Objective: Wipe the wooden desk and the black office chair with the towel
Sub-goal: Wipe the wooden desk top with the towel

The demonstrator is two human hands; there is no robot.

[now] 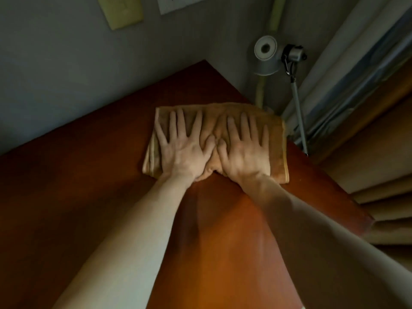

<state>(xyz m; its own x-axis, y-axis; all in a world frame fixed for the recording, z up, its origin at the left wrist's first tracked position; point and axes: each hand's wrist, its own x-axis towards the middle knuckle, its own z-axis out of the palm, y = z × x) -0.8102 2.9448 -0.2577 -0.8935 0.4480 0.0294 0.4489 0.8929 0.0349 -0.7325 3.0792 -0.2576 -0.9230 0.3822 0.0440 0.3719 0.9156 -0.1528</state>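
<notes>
The tabletop [89, 197] is reddish-brown wood with a smooth, faintly glossy face. It runs out from under both forearms to a far corner just beyond the fingertips. The light is dim, and a brighter orange patch lies between the forearms, nearer than the hands.

Beyond the hands a grey wall [66, 74] rises behind the tabletop. High on it, beyond the left hand [182, 150], hang a yellowish note [121, 11] and a white plate [178, 3], both cut off by the top edge. A pale pipe [276, 14] runs down the wall beyond the right hand [245, 155]. In front of the pipe sits a grey metal lamp [266, 55], its round head tilted, and its thin rod [299, 121] slants down to the tabletop edge just outside the right hand. Further out on that side hangs a curtain [356, 74] in pale and tan folds.

The towel [277, 148] is tan, folded into a thick rectangle, and lies flat near the far corner of the tabletop. It shows a seamed hem along the edge outside the right hand and soft creases bunched between the two thumbs. Both hands lie on it palms down, side by side, fingers straight and spread, thumbs almost touching. The towel's edges show beyond the fingertips and outside each hand.
</notes>
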